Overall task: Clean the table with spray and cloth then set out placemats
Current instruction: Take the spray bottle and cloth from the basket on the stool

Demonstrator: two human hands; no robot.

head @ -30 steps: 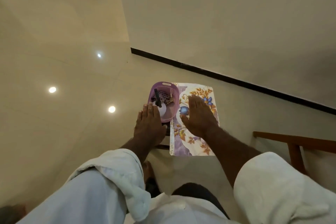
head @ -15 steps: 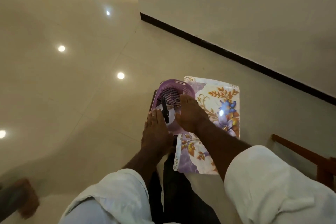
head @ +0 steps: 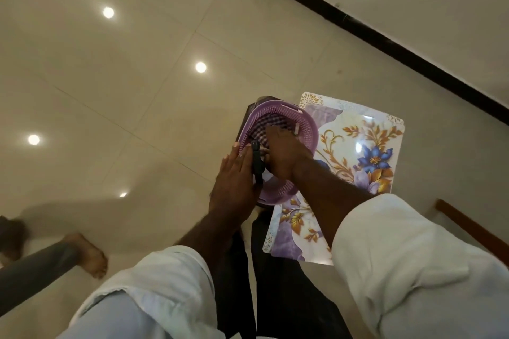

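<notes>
Head view: right grip (head: 286, 151) on cloth (head: 264, 121) (inside basket (head: 309, 129)).

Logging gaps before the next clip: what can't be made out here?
Right hand grip: head view, fingertips dip into the purple basket over the checked cloth; hold unclear.
Spray bottle: head view, left hand and right hand hide its body; only black trigger shows.
Support under basket: mostly covered by it and floral placemat.

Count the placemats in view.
1: a floral placemat lying right of the purple basket, partly under the right forearm. Others may be stacked beneath it.
</notes>
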